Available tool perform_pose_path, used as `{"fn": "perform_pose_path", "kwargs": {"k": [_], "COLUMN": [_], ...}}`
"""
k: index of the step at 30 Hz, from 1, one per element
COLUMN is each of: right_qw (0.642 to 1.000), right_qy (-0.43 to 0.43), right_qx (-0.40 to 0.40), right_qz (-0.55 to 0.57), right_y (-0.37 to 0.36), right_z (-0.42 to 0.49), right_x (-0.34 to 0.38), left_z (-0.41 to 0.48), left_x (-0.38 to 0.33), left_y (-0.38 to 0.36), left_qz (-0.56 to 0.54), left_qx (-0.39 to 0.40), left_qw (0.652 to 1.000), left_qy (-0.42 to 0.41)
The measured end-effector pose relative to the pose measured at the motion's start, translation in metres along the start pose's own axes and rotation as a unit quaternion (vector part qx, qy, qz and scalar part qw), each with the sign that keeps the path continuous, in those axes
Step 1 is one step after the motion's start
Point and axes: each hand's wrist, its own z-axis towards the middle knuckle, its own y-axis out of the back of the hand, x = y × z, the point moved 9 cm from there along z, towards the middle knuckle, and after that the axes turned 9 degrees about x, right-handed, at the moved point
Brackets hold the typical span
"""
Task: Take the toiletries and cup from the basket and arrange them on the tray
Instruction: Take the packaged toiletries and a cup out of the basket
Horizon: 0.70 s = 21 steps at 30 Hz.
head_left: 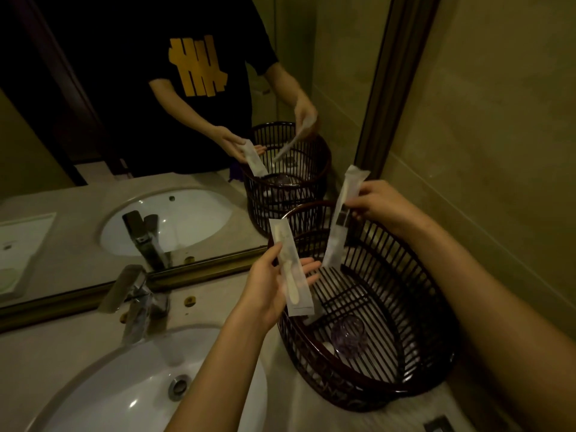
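Nearest to us on the right stands the dark slatted basket (405, 307) on the counter beside the sink (124, 385). At its near end a clear purple-tinted cup (347, 335) lies in the bottom, seemingly tipped on its side, with something small and white just beside it that we cannot identify. We judge the cup rigid, smooth and perhaps slippery, best taken around its wall or rim.

A little farther, over the basket's left rim, our left hand (274, 288) holds a sealed packet with a toothbrush (291, 269). The thumb presses its left edge and the fingers lie spread behind it, so the grip is loose rather than clenched. The packet's long axis runs near to far, tilted slightly left at the top; the brush handle's rounded end points toward us.

Farther still, our right hand (380, 204) pinches a second long packet (339, 216) near its upper part between thumb and fingertips. It hangs steeply, top leaning right and away, lower end over the basket's far interior, apparently clear of the slats. Both packets look light and thin, with crinkly film that could slide, so we would hold them mid-length.

No tray is clearly in view. Beyond, the mirror (156, 120) shows the scene reflected.
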Motion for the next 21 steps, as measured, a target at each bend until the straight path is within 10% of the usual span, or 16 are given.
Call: {"fn": "perform_pose_path", "kwargs": {"k": [9, 17, 21], "right_qw": [0.989, 0.99, 0.998], "right_qy": [-0.028, 0.078, 0.056], "right_qx": [0.145, 0.069, 0.028], "right_qz": [0.028, -0.091, 0.018], "right_y": [-0.087, -0.122, -0.107], "right_z": [-0.018, -0.005, 0.005], "right_x": [0.023, 0.006, -0.015], "left_z": [0.001, 0.001, 0.002], "left_x": [-0.002, -0.002, -0.002], "left_y": [0.0, 0.0, 0.002], "left_qz": [-0.009, 0.023, 0.057], "left_qx": [-0.001, 0.024, 0.011], "left_qw": [1.0, 0.999, 0.998], "left_qy": [-0.003, -0.003, -0.018]}}
